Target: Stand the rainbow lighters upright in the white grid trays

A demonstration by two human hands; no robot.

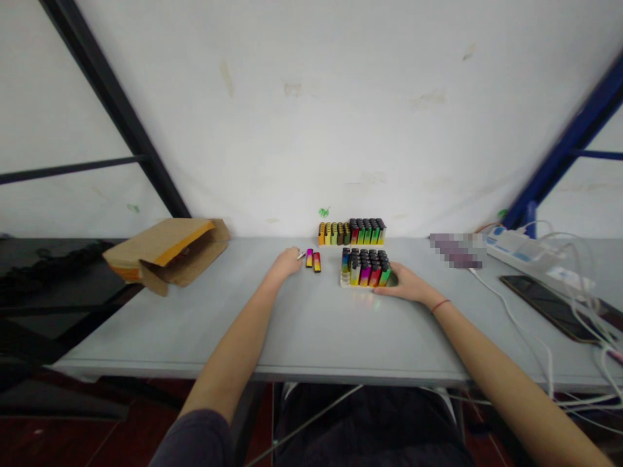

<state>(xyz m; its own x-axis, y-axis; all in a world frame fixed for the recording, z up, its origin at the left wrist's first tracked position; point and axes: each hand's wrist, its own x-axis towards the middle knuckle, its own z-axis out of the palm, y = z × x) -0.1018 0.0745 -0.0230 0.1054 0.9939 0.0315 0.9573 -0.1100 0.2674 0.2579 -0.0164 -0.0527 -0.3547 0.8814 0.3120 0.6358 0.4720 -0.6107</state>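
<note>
My right hand point(405, 284) grips the right end of a clear tray point(345, 281) filled with upright lighters point(365, 272), its thumb along the front edge. These lighters have black tops and blue, silver, purple, red and green bodies. The tray's front left corner shows vacant slots. To the left, my left hand point(288, 263) is closed, with a small pale tip at its fingers; what it pinches is too small to make out. Just right of those fingers, a purple-yellow lighter point(309, 258) and a red-yellow lighter point(317, 263) lie flat on the table.
Behind the tray, a second block of lighters point(351, 233) stands against the wall. An open cardboard box point(168, 250) lies at the left. On the right are a power strip point(520, 253), a dark phone point(548, 306), a blurred purplish item point(456, 251) and tangled white cables point(511, 314).
</note>
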